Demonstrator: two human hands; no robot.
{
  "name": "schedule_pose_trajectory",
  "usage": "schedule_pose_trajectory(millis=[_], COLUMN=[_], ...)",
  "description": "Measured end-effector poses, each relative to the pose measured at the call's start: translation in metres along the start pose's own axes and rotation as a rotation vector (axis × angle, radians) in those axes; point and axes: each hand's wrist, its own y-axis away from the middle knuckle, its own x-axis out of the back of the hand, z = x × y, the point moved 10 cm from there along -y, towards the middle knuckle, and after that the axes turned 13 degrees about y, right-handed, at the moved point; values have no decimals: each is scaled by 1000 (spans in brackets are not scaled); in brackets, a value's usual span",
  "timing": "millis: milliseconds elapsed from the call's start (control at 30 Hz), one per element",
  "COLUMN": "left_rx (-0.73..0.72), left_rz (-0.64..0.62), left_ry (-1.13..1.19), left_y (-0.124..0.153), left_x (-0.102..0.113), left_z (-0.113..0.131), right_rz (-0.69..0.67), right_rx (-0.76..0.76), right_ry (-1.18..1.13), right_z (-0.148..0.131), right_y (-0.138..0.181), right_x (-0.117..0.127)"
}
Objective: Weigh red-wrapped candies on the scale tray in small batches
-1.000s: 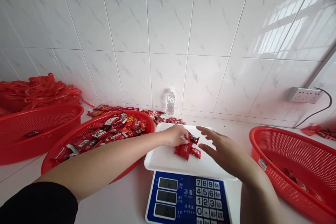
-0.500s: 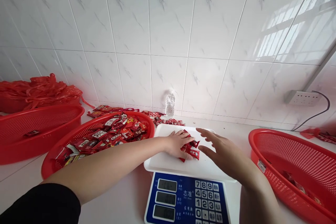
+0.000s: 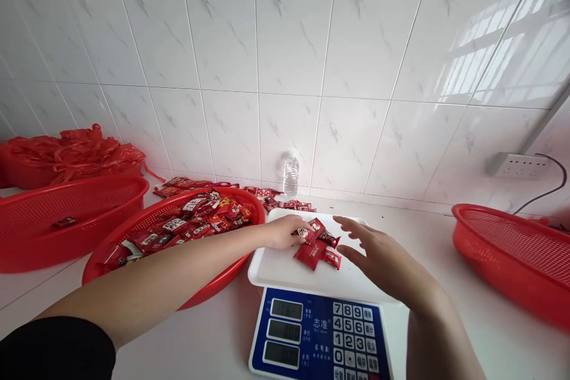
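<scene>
Red packets (image 3: 310, 253) on scale tray (image 3: 276, 271)

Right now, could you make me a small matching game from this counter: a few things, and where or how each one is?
1 water bottle
2 left hand
3 right hand
4 middle basket

A full of wrapped sweets
B upright by the tiled wall
C touching red packets on scale tray
D open, beside those packets

Pairs: 1-B, 2-C, 3-D, 4-A
</scene>
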Motion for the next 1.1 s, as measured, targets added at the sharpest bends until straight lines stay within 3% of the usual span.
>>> schedule_pose_trajectory(millis=[433, 533, 667, 833, 1100], left_rx=[149, 274, 409, 368, 292], left_rz=[274, 262, 183, 167, 279], left_ry=[125, 164, 369, 465, 447], left_y=[14, 26, 37, 26, 29], left_x=[42, 50, 32, 14, 37], left_z=[-9, -22, -34, -23, -1], right_rz=[-68, -106, -132, -135, -10], right_rx=[10, 0, 6, 51, 52], right_ry=[-22, -7, -8, -7, -51], right_z=[-4, 0, 0, -10, -16], right_y=[-7, -9, -14, -17, -8], right_x=[-12, -22, -35, -39, -11])
